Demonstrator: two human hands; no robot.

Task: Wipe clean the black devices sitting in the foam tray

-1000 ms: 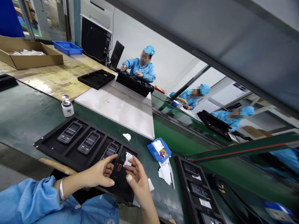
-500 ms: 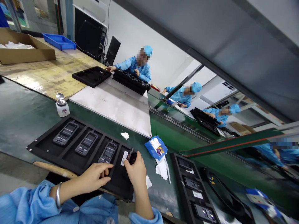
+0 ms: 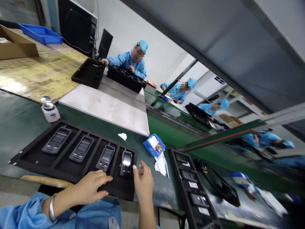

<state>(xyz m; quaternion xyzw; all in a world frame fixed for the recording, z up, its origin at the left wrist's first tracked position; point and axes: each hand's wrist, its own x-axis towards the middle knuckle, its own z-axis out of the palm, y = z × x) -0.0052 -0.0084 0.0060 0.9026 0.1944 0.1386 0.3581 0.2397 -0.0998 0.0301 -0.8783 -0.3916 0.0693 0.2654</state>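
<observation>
A black foam tray [image 3: 59, 171] lies on the green bench in front of me, its compartments each bearing a dark rugged handset with a stub antenna. At its right end a handset [image 3: 126, 163] lies face up with a bright reflection on its screen. My right hand [image 3: 144, 183] is just right of that handset, thumb and fingers apart, holding nothing. My left hand [image 3: 91, 187] hovers over the tray's front edge with its fingers apart, below the third handset [image 3: 105, 157]. Two more handsets, one in the middle [image 3: 81, 148] and one at the left [image 3: 57, 140], lie farther along.
A white dispenser bottle [image 3: 50, 113] stands behind the tray. To the right are a blue bin [image 3: 154, 145], white paper [image 3: 160, 165] and a second black tray [image 3: 184, 187] with handsets. Beyond a white board [image 3: 107, 106], a co-worker [image 3: 131, 62] touches a black tray [image 3: 88, 73].
My right hand has let go of the rightmost handset, which now lies in its compartment, and moved right of it. A white label seen there before no longer shows. The view has shifted.
</observation>
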